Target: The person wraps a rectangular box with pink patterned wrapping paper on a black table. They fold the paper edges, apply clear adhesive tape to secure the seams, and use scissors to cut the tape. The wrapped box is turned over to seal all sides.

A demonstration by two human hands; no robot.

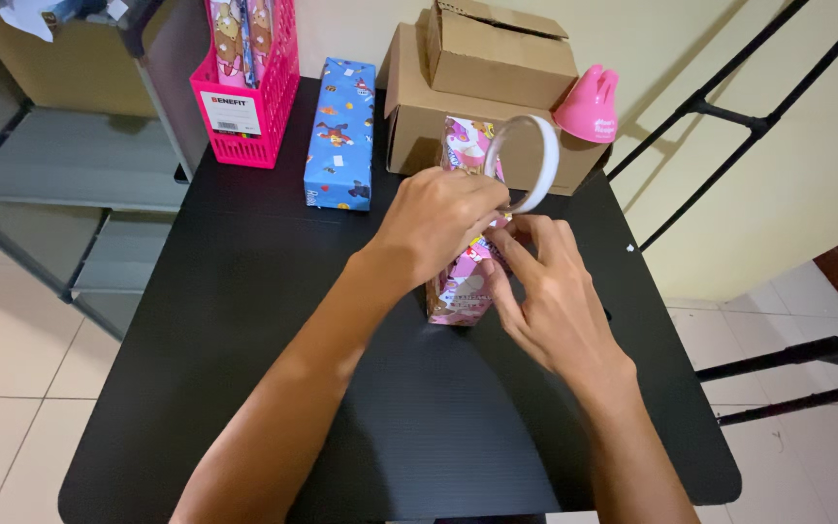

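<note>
Near edge of the black tabletop (419,446) is bare in front of you, w/ both forearms crossing it. Your right hand (555,296) is curled against the right side of the pink-wrapped box (463,286), fingers pinching at its paper. Your left hand (438,223) is closed over the box top and grips a clear tape roll (526,160), which stands tilted above the box. The box sits upright at mid-table, slightly right of centre.

Behind it, a blue-wrapped box (341,136) w/ cartoon print lies lengthwise. Left of that stands a pink mesh basket (249,112) w/ a white label on its front, holding wrapping rolls. At the back, two stacked cardboard boxes (477,78) sit against the wall, w/ a pink bunny-eared item (589,105) just beside them on the right.

Tabletop's left half is open. Grey shelving (70,175) stands off the left edge and black metal bars (729,116) off the right.
</note>
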